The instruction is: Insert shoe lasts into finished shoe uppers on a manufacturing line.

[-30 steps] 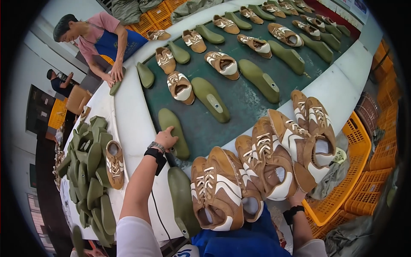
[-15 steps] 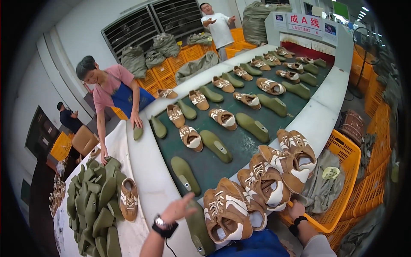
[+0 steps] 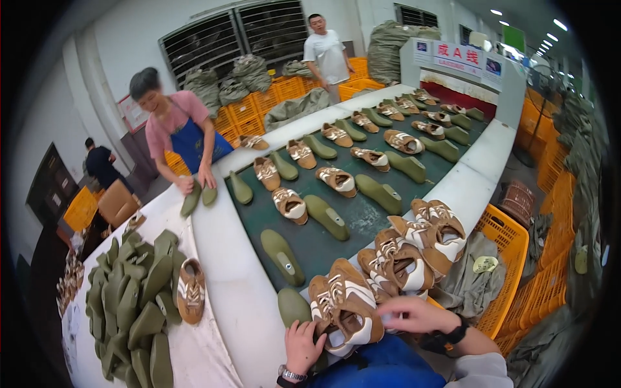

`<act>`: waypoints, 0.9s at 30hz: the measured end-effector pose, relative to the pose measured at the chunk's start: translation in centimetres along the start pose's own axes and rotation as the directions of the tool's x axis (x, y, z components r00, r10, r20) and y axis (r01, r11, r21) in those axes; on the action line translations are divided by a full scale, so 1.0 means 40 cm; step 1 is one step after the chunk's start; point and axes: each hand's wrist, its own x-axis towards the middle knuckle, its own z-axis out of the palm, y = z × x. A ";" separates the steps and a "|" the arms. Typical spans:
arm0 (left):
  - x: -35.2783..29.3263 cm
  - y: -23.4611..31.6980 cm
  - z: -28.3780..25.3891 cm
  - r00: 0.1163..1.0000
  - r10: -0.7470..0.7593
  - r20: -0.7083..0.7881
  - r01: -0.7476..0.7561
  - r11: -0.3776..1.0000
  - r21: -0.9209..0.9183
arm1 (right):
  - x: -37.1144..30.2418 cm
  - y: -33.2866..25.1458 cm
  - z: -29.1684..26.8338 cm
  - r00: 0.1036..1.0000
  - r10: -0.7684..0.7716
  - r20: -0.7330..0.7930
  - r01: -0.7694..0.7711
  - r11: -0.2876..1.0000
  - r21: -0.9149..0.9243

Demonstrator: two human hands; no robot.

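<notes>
A green shoe last (image 3: 293, 306) lies along the near table edge. My left hand (image 3: 303, 346) is closed over its rear part, hiding most of it. Right against it stands a brown sneaker (image 3: 346, 310) with white stripes and laces. My right hand (image 3: 420, 315) is bent around the pale heel of a neighbouring sneaker, which the fingers and the front shoe largely hide. More brown sneakers (image 3: 398, 262) are bunched beyond that hand, toward the basket. Ahead on the dark green belt, another green last (image 3: 282, 257) lies with its metal-rimmed hole facing up.
Rows of sneakers and lasts cover the green belt (image 3: 272, 210), bordered by white tabletop (image 3: 223, 258). A heap of lasts (image 3: 139, 297) and one sneaker (image 3: 191, 291) lie left. At right is an orange basket (image 3: 511, 258) with grey cloth. A co-worker (image 3: 184, 126) holds two lasts opposite.
My left hand has come down onto the last. My right hand has left the orange basket's rim and moved to the sneakers. The co-worker's hand has gone from the heap to the tabletop.
</notes>
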 end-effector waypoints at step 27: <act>0.102 0.153 -0.214 0.936 0.021 -0.351 -0.092 0.978 -0.189 | 0.209 -0.070 0.180 0.899 -0.322 -0.298 0.102 0.814 -0.571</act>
